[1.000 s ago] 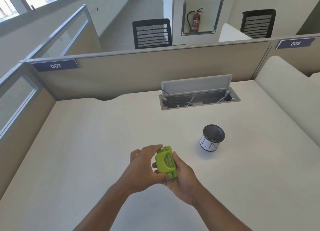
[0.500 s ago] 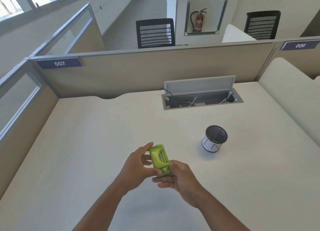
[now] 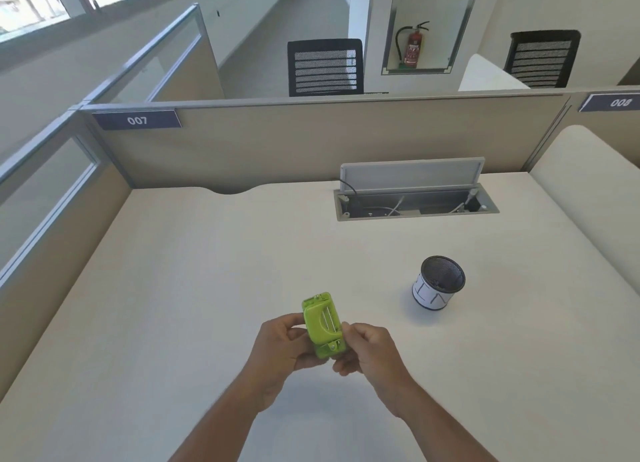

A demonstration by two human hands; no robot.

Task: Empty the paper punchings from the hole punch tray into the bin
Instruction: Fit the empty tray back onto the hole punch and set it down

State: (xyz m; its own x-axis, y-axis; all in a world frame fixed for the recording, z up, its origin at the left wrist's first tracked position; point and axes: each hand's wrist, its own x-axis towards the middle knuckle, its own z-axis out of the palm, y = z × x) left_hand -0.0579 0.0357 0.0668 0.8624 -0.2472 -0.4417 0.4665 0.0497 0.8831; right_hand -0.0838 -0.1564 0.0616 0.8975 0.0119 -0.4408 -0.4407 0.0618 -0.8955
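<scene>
A small lime-green hole punch is held upright above the desk, its handle side facing me. My left hand wraps its left side from behind. My right hand pinches its lower right corner with fingertips. The underside tray is hidden from view. The bin, a small black mesh cup with a white band, stands on the desk to the right and a little beyond my hands, well apart from them.
The cream desk is walled by beige partitions at the back and left. An open cable box with its lid raised sits at the back. A rounded cream divider borders the right side.
The punch has been turned in my hands and now stands more upright. My right hand shifted from cradling it underneath to pinching its lower right corner.
</scene>
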